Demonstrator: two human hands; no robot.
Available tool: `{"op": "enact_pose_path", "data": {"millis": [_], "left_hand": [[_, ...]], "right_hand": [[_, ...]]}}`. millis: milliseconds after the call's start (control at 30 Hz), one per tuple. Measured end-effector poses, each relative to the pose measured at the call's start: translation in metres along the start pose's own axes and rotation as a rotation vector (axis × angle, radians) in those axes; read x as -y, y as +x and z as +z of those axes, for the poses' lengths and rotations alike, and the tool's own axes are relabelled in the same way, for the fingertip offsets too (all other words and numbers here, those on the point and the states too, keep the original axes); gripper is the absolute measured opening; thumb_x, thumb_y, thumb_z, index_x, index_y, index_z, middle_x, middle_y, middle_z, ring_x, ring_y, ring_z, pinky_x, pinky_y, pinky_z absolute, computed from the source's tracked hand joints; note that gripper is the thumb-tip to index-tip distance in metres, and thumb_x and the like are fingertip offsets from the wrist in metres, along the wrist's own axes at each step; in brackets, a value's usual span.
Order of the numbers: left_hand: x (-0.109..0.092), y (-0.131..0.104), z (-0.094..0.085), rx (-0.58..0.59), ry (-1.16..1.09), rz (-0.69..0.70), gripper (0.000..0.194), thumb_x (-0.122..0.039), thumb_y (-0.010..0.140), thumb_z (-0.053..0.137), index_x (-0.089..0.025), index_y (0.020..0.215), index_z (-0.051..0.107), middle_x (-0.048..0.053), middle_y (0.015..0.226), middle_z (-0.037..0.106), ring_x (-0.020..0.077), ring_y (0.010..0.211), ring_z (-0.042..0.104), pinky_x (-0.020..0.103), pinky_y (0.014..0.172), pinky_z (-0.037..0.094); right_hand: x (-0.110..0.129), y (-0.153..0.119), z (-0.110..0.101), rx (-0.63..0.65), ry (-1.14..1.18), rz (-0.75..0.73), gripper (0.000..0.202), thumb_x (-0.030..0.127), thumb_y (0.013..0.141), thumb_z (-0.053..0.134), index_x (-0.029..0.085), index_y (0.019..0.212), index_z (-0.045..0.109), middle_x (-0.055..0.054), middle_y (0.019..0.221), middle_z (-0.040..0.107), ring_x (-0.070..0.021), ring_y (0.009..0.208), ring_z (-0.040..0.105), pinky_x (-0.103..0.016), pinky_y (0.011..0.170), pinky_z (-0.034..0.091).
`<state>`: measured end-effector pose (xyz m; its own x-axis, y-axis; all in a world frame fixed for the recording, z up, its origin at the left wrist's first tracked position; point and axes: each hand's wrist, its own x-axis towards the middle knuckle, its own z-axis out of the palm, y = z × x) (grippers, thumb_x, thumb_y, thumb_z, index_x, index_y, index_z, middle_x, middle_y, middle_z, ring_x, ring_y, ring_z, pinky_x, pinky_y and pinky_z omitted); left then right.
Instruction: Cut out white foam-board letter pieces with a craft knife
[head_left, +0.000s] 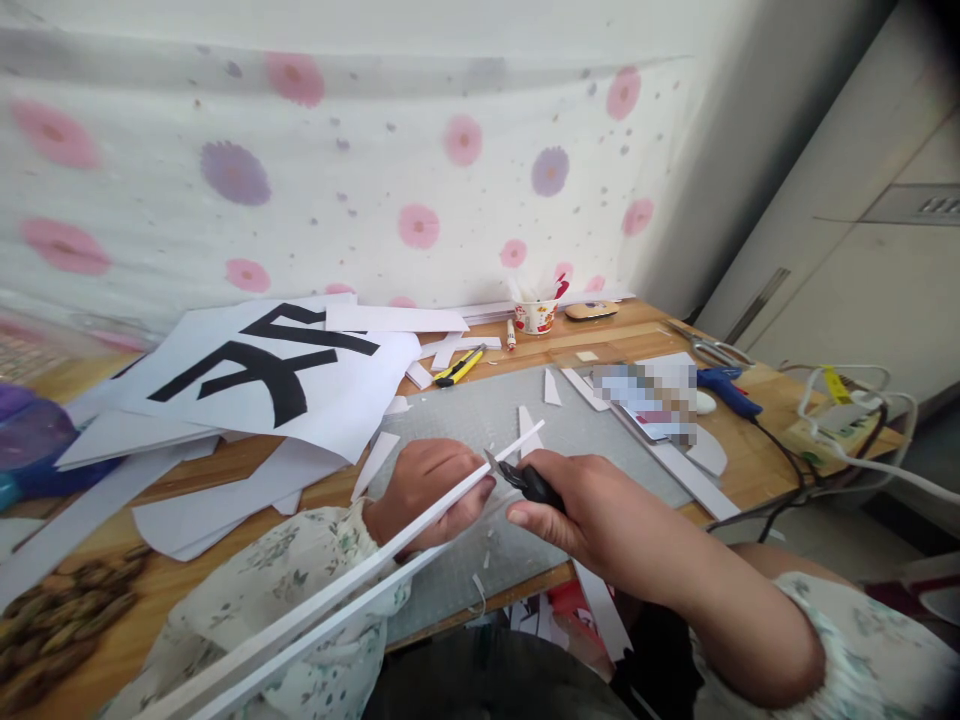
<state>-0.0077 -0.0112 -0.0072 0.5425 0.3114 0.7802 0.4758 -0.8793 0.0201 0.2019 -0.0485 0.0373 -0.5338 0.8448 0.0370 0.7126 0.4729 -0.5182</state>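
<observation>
My left hand (431,490) is closed around a long, narrow white strip of foam board (322,600), which slants from the lower left up past my fingers. A second long white edge runs beside it; whether it is a separate strip I cannot tell. My right hand (592,500) grips a black utility knife (534,487). The knife's blade meets the strip, or lies very close to it, just beyond my left fingers. Both hands are above a grey cutting mat (442,590) scattered with small white offcuts.
White sheets with a black printed character (289,395) lie left. Behind the mat are a yellow utility knife (462,366) and a paper cup (535,317). Scissors (716,350), a blue glue gun (729,393) and a corded power strip (832,432) sit right. Brown pods (67,620) lie lower left.
</observation>
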Motion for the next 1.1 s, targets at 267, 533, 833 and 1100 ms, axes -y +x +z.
{"op": "enact_pose_path", "data": {"millis": [267,533,833,1100], "left_hand": [[-0.002,-0.002,0.000,-0.050,0.062,0.008,0.009,-0.014,0.083,0.054,-0.021,0.078,0.056,-0.001,0.062,0.066,0.0145,0.054,0.062,0.027,0.053,0.045],[-0.005,0.000,-0.001,-0.099,0.161,0.032,0.007,-0.017,0.084,0.052,-0.021,0.079,0.054,-0.003,0.060,0.066,0.0129,0.052,0.062,0.024,0.052,0.045],[-0.008,0.002,0.002,-0.079,0.157,-0.020,0.014,-0.017,0.086,0.050,-0.021,0.073,0.053,-0.002,0.057,0.065,0.0142,0.050,0.062,0.027,0.052,0.043],[-0.009,0.002,0.001,-0.105,0.158,-0.030,0.019,-0.018,0.088,0.048,-0.020,0.070,0.054,-0.002,0.055,0.064,0.0135,0.049,0.061,0.026,0.051,0.042]], "right_hand": [[-0.005,0.002,0.004,-0.009,-0.052,0.033,0.039,0.053,0.094,0.044,0.017,0.086,0.057,-0.009,0.082,0.069,-0.0187,0.068,0.059,-0.026,0.059,0.035],[-0.008,0.004,0.010,-0.033,-0.163,0.099,0.037,0.050,0.094,0.046,0.016,0.088,0.059,-0.012,0.086,0.071,-0.0248,0.074,0.065,-0.029,0.060,0.037],[-0.007,0.009,0.014,-0.049,-0.284,0.185,0.033,0.047,0.094,0.049,0.015,0.093,0.059,-0.013,0.089,0.073,-0.0288,0.081,0.069,-0.030,0.059,0.037],[-0.011,0.012,0.017,-0.054,-0.352,0.224,0.032,0.045,0.094,0.049,0.014,0.096,0.059,-0.013,0.088,0.074,-0.0313,0.082,0.070,-0.032,0.058,0.036]]}}
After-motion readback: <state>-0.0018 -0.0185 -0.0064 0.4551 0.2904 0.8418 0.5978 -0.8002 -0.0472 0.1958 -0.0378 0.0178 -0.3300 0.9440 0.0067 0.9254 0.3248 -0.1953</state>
